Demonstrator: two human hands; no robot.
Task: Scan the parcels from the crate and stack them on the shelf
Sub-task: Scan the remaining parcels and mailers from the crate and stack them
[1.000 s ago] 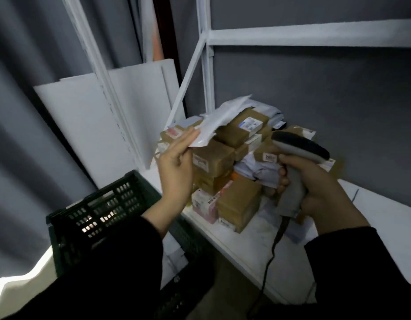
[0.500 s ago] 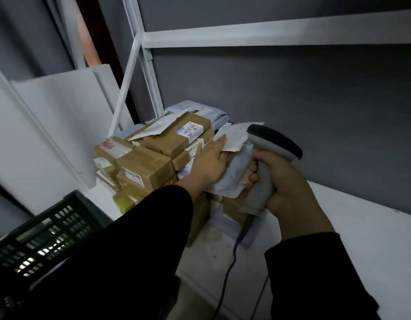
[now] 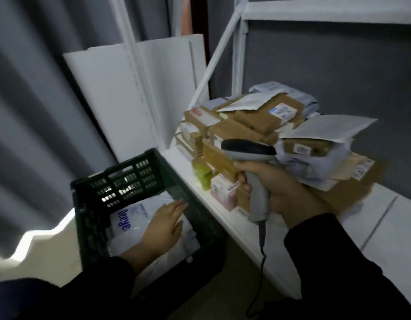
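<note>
A dark green plastic crate [image 3: 121, 181] stands at the lower left, beside the white shelf [image 3: 280, 239]. White mailer bags [image 3: 128, 220] lie inside it. My left hand [image 3: 164, 227] is down in the crate, fingers spread flat over the bags, holding nothing. My right hand [image 3: 276, 188] grips a grey barcode scanner [image 3: 253, 167] in front of the shelf, its cable hanging down. On the shelf sits a pile of brown cardboard parcels [image 3: 250, 125], with a grey mailer [image 3: 326, 128] on its right top.
White boards [image 3: 135, 93] lean against the grey curtain behind the crate. White shelf uprights and a diagonal brace [image 3: 213, 58] frame the shelf's left end. An upper shelf beam [image 3: 326, 10] runs overhead. The shelf surface extends bare to the right [image 3: 384, 222].
My left hand let go of the grey mailer on the pile and dropped left into the crate. The view swung left and down. The scanner stayed in my right hand.
</note>
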